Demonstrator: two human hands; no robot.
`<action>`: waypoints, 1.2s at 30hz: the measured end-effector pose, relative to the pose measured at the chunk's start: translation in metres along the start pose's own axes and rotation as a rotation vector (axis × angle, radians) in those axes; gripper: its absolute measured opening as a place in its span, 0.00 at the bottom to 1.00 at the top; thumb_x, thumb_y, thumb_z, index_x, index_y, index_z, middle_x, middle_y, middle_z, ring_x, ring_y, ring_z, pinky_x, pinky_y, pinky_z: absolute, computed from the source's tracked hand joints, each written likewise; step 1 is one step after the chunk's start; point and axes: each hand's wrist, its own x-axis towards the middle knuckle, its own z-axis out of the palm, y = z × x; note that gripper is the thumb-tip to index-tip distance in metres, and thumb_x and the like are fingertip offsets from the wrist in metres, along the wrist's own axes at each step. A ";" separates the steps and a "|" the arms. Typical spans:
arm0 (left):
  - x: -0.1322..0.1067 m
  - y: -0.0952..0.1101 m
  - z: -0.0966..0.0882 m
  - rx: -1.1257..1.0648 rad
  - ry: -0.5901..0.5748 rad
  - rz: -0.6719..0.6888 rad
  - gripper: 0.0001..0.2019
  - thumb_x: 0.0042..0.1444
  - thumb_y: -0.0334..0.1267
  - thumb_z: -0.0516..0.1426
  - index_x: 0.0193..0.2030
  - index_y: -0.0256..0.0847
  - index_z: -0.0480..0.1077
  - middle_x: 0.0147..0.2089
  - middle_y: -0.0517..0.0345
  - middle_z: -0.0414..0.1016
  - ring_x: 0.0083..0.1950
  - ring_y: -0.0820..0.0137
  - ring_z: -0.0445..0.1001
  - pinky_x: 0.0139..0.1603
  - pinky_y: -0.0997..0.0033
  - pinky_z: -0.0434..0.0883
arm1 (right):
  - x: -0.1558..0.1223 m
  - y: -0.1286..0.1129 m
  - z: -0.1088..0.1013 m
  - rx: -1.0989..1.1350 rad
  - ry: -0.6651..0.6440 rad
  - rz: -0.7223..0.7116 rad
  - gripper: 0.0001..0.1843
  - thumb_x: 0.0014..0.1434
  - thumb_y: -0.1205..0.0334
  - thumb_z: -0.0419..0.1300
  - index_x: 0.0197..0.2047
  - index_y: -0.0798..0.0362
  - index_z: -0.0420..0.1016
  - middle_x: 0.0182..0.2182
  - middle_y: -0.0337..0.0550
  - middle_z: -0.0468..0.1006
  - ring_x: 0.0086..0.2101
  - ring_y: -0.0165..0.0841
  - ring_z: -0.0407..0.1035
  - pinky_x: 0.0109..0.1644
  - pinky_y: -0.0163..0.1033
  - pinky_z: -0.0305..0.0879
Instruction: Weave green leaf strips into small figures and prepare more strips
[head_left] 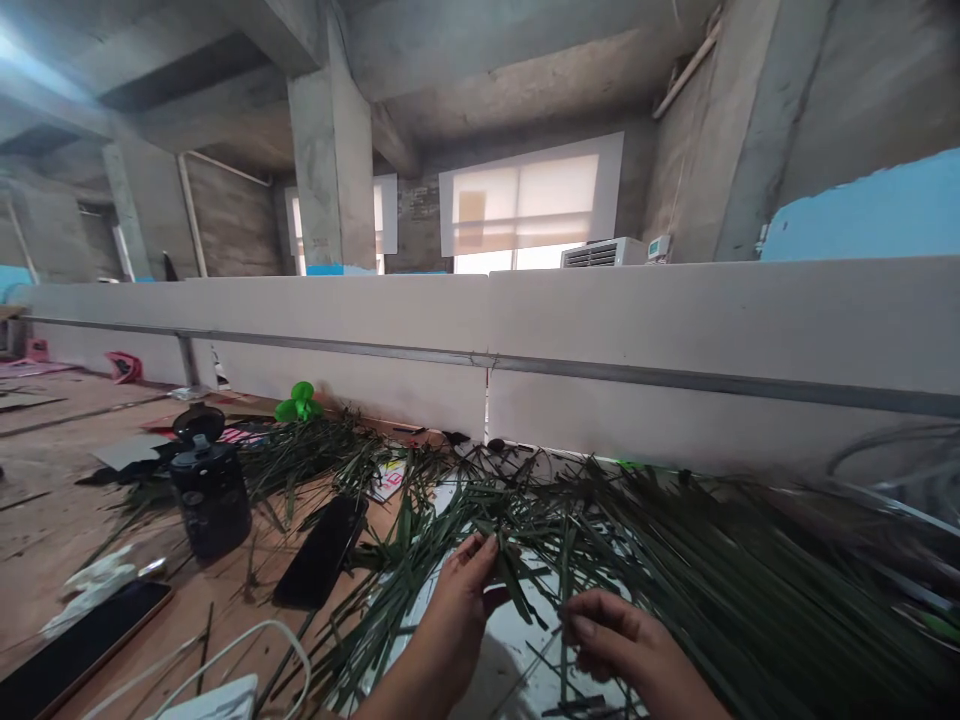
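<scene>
Well, far left: a pale wooden counter [56, 530] carries a glossy black smartphone [79, 650], with a white cable [244, 640] curving beside it.

Left of centre: a squat black cylindrical flask [210, 500] stands near the leaves, and a second black smartphone [321, 550] lies just beside them.

Back: a bright green plastic pinwheel [300, 403] rests against a white partition [660, 340].

Left hand [457, 610]: half closed, pinching a few strips.

Leaves: a tangled pile of long, narrow dark-green leaf strips [675, 540] spreads across a white sheet [510, 650] and on rightward.

Right hand [622, 640]: fingers curled among thin strips; whether it grips, I cannot tell.

Risk: tugging tangled strips could drag the pile against the flask and tip it.
</scene>
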 end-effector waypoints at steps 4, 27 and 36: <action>-0.002 -0.004 0.001 0.073 -0.077 0.004 0.15 0.53 0.50 0.66 0.38 0.40 0.74 0.43 0.52 0.78 0.46 0.63 0.73 0.42 0.70 0.65 | -0.006 -0.009 -0.002 -0.205 0.087 -0.191 0.24 0.47 0.43 0.70 0.42 0.51 0.82 0.43 0.49 0.82 0.46 0.45 0.73 0.48 0.43 0.69; -0.019 -0.016 0.021 0.125 -0.183 -0.189 0.18 0.43 0.50 0.72 0.28 0.38 0.73 0.27 0.58 0.70 0.29 0.70 0.66 0.35 0.70 0.63 | -0.030 -0.031 0.014 -0.748 0.042 -0.515 0.08 0.61 0.65 0.55 0.31 0.50 0.70 0.30 0.39 0.74 0.33 0.35 0.69 0.37 0.38 0.62; -0.020 -0.017 0.020 0.067 -0.181 -0.260 0.16 0.44 0.45 0.72 0.28 0.37 0.74 0.26 0.59 0.70 0.28 0.73 0.65 0.33 0.73 0.62 | -0.027 -0.018 0.011 -0.969 0.134 -0.960 0.07 0.64 0.70 0.57 0.39 0.49 0.73 0.32 0.40 0.80 0.33 0.35 0.73 0.39 0.38 0.64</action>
